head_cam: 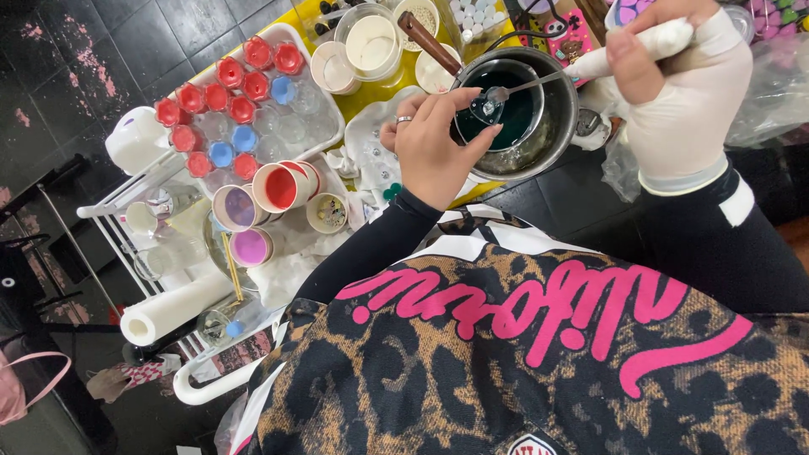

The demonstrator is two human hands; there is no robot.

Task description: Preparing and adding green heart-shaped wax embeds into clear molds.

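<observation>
Gloved right hand [674, 80] gripping spoon [539, 82], tilted down

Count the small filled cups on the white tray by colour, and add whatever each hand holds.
Red small cups: 11
Blue small cups: 3
Clear small cup, in the left hand: 1
Spoon, in the gloved right hand: 1
Total: 16

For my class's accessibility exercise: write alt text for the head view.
Left hand holds a small clear mould over a round metal pot of dark green liquid; white-gloved right hand spoons with a white-handled metal spoon.
</observation>
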